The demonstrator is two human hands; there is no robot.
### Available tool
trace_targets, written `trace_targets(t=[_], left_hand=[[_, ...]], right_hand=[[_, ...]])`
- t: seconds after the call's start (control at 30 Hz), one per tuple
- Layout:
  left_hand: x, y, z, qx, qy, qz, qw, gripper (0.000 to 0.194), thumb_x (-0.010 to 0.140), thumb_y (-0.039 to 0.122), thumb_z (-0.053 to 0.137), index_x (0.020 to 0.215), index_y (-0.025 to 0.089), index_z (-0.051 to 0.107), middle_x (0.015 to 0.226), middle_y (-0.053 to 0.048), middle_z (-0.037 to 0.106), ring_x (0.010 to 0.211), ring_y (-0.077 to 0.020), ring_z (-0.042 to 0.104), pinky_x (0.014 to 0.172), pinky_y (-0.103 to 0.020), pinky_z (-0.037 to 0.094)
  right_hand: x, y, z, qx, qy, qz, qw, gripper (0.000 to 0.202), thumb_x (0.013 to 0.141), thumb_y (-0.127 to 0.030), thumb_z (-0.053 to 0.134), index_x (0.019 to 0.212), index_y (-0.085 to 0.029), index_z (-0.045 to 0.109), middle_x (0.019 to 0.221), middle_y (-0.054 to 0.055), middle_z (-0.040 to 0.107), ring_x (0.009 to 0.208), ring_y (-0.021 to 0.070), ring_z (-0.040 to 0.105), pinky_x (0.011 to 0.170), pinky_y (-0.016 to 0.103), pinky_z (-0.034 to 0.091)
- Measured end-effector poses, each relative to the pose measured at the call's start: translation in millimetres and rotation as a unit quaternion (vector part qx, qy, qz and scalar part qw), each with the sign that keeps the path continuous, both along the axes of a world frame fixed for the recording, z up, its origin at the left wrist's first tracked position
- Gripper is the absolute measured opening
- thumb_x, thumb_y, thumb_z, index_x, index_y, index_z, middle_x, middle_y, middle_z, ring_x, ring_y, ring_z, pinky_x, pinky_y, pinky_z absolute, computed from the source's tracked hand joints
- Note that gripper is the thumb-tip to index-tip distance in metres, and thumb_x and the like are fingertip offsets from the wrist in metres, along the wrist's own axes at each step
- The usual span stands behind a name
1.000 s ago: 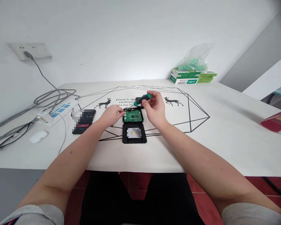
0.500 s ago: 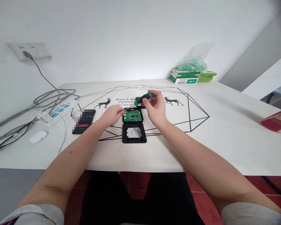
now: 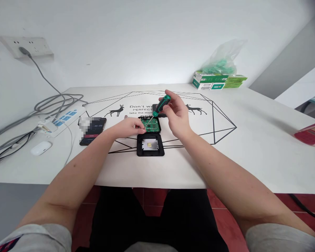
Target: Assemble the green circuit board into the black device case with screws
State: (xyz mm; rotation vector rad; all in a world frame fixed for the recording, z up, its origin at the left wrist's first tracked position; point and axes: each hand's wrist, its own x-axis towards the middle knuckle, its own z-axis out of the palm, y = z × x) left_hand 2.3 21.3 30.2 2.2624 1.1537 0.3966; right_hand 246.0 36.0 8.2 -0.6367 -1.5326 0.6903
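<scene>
A green and black screwdriver (image 3: 162, 106) is gripped by its handle in my right hand (image 3: 179, 117), tilted with its thin shaft down to the left. Its tip is at the lower left part of a green circuit board (image 3: 152, 126), which sits in a small black case. My left hand (image 3: 131, 127) lies over the left side of that case, fingertips pinched together near the screwdriver tip; whatever they hold is too small to make out. Directly in front of the case lies its black cover (image 3: 150, 153) with a silver metal plate (image 3: 153, 144) in it.
A phone (image 3: 93, 131), a white earbud case (image 3: 41, 148), glasses (image 3: 13, 147) and a power strip (image 3: 68, 119) with grey cables are on the left. Green boxes (image 3: 212, 78) under a plastic bag (image 3: 223, 61) stand back right. A red package (image 3: 311, 134) is far right.
The screwdriver has gone more upright, and its tip has moved from the case's upper left corner to the lower left. My left hand has shifted slightly right and nearer to me.
</scene>
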Motion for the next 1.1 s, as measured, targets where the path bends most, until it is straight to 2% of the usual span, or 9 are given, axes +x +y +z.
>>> trace_targets(t=[0.1,0.2,0.33,0.43,0.57,0.67,0.87,0.97,1.1], left_hand=[[4.7,-10.0,8.8,-0.04,0.015,-0.074,0.996,0.023,0.085,0.05,0.081,0.082,0.028,0.083,0.099,-0.003,0.078,0.097,-0.0236,0.073,0.09,-0.035,0.057],[9.0,-18.9,13.0,-0.09,0.04,-0.106,0.99,0.014,0.083,0.044,0.083,0.08,0.03,0.085,0.095,-0.002,0.08,0.098,-0.0248,0.075,0.092,-0.036,0.057],[9.2,-24.0,10.6,-0.131,0.061,-0.08,0.986,0.011,0.081,0.041,0.084,0.085,0.031,0.085,0.103,-0.001,0.084,0.104,-0.0282,0.076,0.093,-0.037,0.059],[7.6,-24.5,7.5,-0.143,0.058,-0.071,0.985,0.014,0.078,0.042,0.087,0.086,0.031,0.084,0.102,-0.001,0.083,0.105,-0.0297,0.075,0.092,-0.039,0.06],[8.0,-25.8,7.1,-0.13,0.057,-0.082,0.986,0.008,0.08,0.033,0.085,0.085,0.029,0.081,0.1,-0.002,0.082,0.101,-0.028,0.075,0.091,-0.038,0.061],[9.4,-28.0,9.3,-0.136,0.044,-0.094,0.985,0.006,0.081,0.022,0.08,0.084,0.027,0.078,0.1,-0.002,0.081,0.099,-0.0269,0.075,0.089,-0.038,0.062],[13.9,-34.1,13.2,-0.163,0.031,-0.093,0.982,0.02,0.082,0.004,0.073,0.083,0.024,0.076,0.095,0.0,0.079,0.096,-0.0217,0.075,0.084,-0.033,0.061],[16.2,-36.8,14.3,-0.152,0.035,-0.077,0.985,0.021,0.082,0.003,0.072,0.082,0.024,0.075,0.094,0.0,0.079,0.093,-0.0209,0.074,0.081,-0.032,0.06],[15.1,-37.5,16.1,-0.137,0.055,-0.07,0.987,0.018,0.08,0.007,0.074,0.083,0.024,0.077,0.095,-0.001,0.078,0.092,-0.023,0.073,0.08,-0.034,0.06]], right_hand=[[-9.4,-19.8,5.7,0.034,-0.032,0.033,0.998,0.053,0.103,-0.058,0.062,0.15,-0.036,0.058,0.12,0.007,0.072,0.123,0.0295,0.072,0.1,0.052,0.069],[-21.1,-38.9,7.8,0.074,-0.075,0.059,0.993,0.049,0.107,-0.053,0.056,0.151,-0.034,0.06,0.126,0.009,0.072,0.118,0.0281,0.072,0.097,0.05,0.069],[-28.1,-50.8,9.3,0.118,-0.134,0.069,0.982,0.045,0.109,-0.043,0.05,0.152,-0.034,0.059,0.131,0.009,0.072,0.107,0.0244,0.07,0.087,0.046,0.071],[-29.8,-54.4,11.1,0.139,-0.148,0.074,0.977,0.044,0.108,-0.036,0.051,0.151,-0.035,0.059,0.128,0.009,0.071,0.109,0.0242,0.069,0.084,0.044,0.071],[-35.1,-60.9,11.7,0.137,-0.136,0.093,0.977,0.042,0.108,-0.032,0.054,0.149,-0.036,0.058,0.122,0.009,0.068,0.11,0.0249,0.068,0.077,0.041,0.071],[-39.0,-63.6,9.0,0.14,-0.121,0.097,0.978,0.04,0.107,-0.03,0.057,0.146,-0.037,0.058,0.123,0.009,0.064,0.111,0.0244,0.066,0.078,0.041,0.07],[-41.4,-59.9,2.5,0.169,-0.091,0.075,0.979,0.041,0.1,-0.026,0.069,0.138,-0.038,0.062,0.113,0.006,0.059,0.106,0.0234,0.064,0.086,0.045,0.068],[-42.5,-59.2,1.9,0.163,-0.09,0.065,0.98,0.039,0.098,-0.028,0.073,0.134,-0.038,0.064,0.113,0.006,0.063,0.104,0.0243,0.067,0.087,0.048,0.067],[-43.7,-61.6,2.8,0.112,-0.089,0.072,0.987,0.04,0.096,-0.028,0.072,0.134,-0.036,0.065,0.122,0.006,0.072,0.107,0.0256,0.072,0.083,0.046,0.067]])
